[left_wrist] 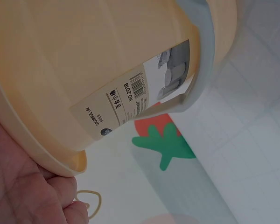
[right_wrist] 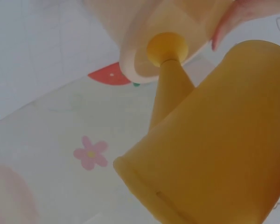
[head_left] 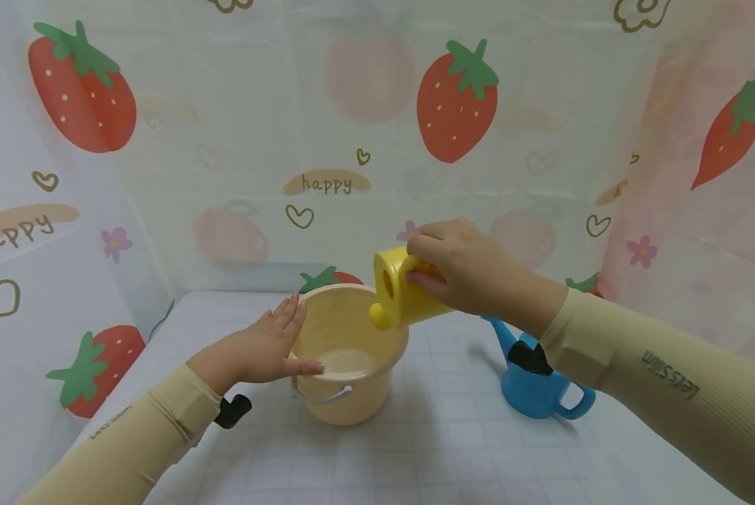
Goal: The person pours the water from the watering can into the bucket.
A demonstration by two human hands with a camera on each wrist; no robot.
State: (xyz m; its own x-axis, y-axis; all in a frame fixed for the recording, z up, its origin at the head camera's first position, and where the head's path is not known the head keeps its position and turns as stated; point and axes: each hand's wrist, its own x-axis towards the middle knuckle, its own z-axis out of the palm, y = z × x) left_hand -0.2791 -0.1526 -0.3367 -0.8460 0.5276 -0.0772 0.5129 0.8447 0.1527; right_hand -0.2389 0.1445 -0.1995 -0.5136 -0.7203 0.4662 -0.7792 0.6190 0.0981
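A yellow watering can point(head_left: 418, 298) is tilted in my right hand point(head_left: 462, 266), whose fingers grip its handle. Its round spout head point(right_wrist: 167, 49) points down over the rim of a cream bucket point(head_left: 346, 403). The bucket stands upright on the table. My left hand point(head_left: 260, 347) rests against the bucket's left rim with fingers straight and thumb stretched along the near edge. In the left wrist view, the bucket's side carries a printed label point(left_wrist: 135, 91), and fingertips point(left_wrist: 63, 189) lie right at the rim. A grey-white handle point(head_left: 336, 396) hangs down the bucket's front.
A blue watering can point(head_left: 535, 386) stands on the table to the right, partly hidden by my right forearm. The table has a white gridded cover point(head_left: 453, 449). Printed curtains point(head_left: 257, 105) with strawberries enclose the back and sides.
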